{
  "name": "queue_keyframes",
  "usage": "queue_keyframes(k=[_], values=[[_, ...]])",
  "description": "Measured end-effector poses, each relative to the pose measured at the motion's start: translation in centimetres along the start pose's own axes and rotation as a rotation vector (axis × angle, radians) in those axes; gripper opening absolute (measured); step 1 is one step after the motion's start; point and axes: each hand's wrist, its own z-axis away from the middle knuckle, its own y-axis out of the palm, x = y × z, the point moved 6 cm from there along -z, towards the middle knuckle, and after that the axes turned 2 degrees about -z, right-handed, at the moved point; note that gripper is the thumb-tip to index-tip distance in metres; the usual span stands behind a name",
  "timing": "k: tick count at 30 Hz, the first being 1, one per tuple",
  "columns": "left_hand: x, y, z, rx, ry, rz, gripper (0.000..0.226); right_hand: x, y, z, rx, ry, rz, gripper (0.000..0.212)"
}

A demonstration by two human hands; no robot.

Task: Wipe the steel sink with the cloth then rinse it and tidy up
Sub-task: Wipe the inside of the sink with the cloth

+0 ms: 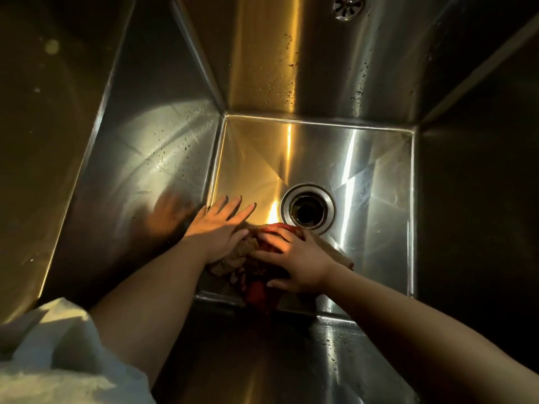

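brushed steel, beaded with water, and a matt crumpled cloth

the sink (pixel 364 158) is stainless steel with a fine brushed grain, glossy enough to throw bright streaks off its floor and walls. water droplets bead on the back and left walls. the drain ring (pixel 328 211) is polished metal, and the overflow grille (pixel 348 5) is bright metal too. the cloth (pixel 245 249) is matt fabric, part coarse tan weave, part red. the sleeve (pixel 58 345) is thin white matt fabric.

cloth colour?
Red and tan/brown patches on the cloth, seen in the head view.
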Motion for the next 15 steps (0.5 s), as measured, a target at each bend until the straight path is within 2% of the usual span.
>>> queue_keyframes(k=[6,9,12,15], values=[[0.3,0.1,-0.1,-0.004,-0.044,0.048,0.058,1.0,0.9,1.2,0.051,-0.060,0.030,0.048],[-0.3,0.1,-0.4,0.019,-0.046,0.064,0.058,0.7,0.9,2.6,0.022,0.008,-0.075,0.044],[-0.9,0.9,-0.9,0.121,-0.091,0.112,0.057,0.8,1.1,3.1,0.012,0.033,-0.112,0.051],[-1.4,1.6,-1.2,0.187,-0.138,0.121,0.056,1.2,2.0,2.6,0.143,-0.013,-0.052,0.065]])
